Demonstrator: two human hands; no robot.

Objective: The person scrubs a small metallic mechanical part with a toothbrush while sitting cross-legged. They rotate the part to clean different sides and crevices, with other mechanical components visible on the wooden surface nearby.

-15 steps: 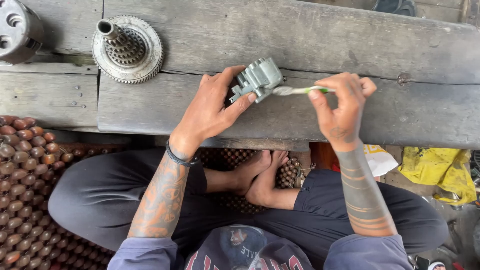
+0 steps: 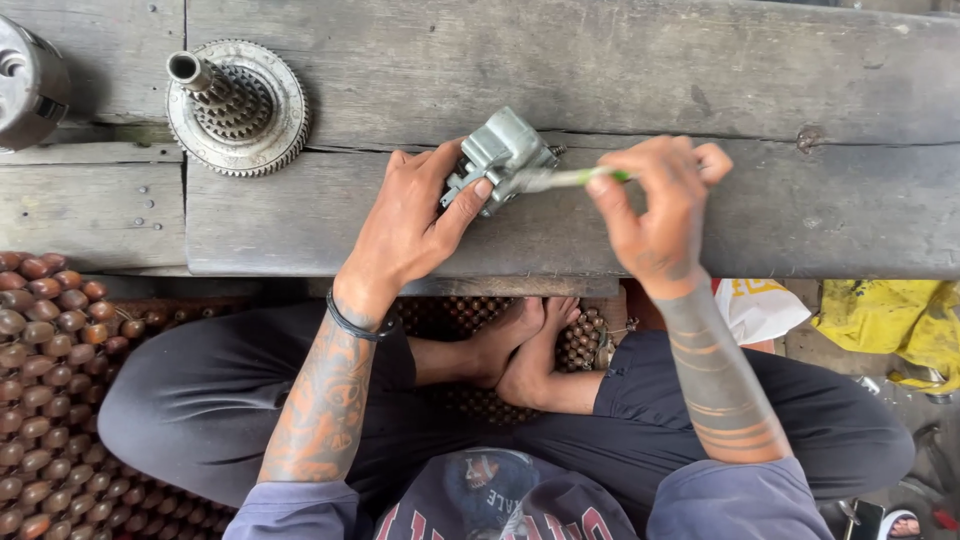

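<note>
While the left hand (image 2: 415, 225) clamped its fingers and thumb around a small grey cast-metal part (image 2: 497, 157), the right hand (image 2: 655, 205) pinched a slim brush with a green handle (image 2: 578, 178) between thumb and fingertips. That brush lay nearly level, its long axis running from the right hand toward the left, and its pale working end touched the near face of the metal part, just beyond the left thumb. The part sat at the tips of the left fingers, held above a weathered wooden bench (image 2: 800, 200), so the left hand was plainly the nearer of the two to it (the right reached it only through the brush). It looked blocky, dull and matt, with ribbed edges and a small stud on its far side. Well off to the left of the left hand stood a toothed steel gear with a splined shaft (image 2: 236, 105), greasy and upright on the cracked, grey planks.
</note>
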